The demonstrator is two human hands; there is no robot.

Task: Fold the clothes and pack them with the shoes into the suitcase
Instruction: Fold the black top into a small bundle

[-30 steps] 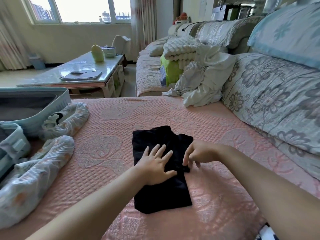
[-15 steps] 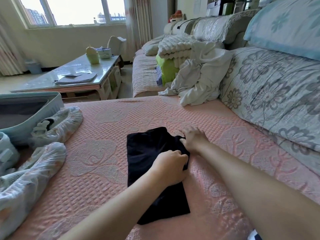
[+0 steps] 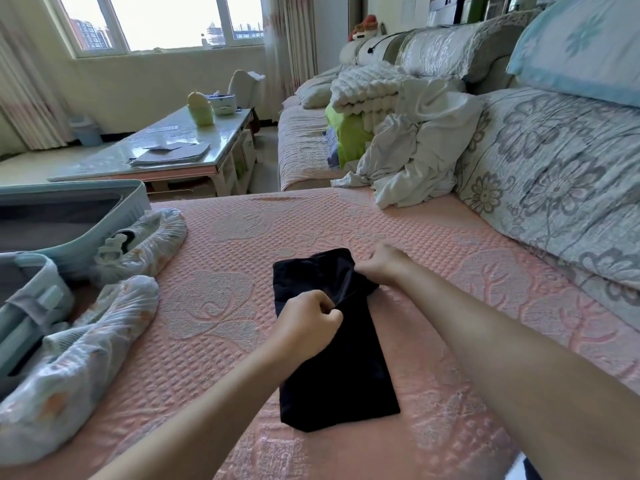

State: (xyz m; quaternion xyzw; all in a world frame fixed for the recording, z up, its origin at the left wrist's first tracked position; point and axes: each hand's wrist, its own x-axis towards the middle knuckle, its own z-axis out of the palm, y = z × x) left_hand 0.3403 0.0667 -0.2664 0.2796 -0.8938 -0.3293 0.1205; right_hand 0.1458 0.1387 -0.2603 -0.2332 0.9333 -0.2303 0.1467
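A black garment (image 3: 332, 362), folded into a narrow strip, lies on the pink quilted sofa seat (image 3: 221, 306). My left hand (image 3: 308, 323) pinches a fold of the cloth near the strip's middle. My right hand (image 3: 381, 265) grips its far right corner, lifting that edge slightly. An open light-blue suitcase (image 3: 79, 216) sits at the left. Two shoes in printed plastic covers lie beside it: one (image 3: 145, 244) by the case's rim, the other (image 3: 79, 362) nearer to me.
A crumpled white garment (image 3: 415, 147) and a lime-green item (image 3: 349, 136) are piled at the sofa's far end. Floral back cushions (image 3: 554, 174) line the right side. A glass-topped coffee table (image 3: 166, 150) stands beyond the suitcase.
My left hand went from lying flat on the black garment to pinching a fold. My right hand moved to the far right corner and raised that edge.
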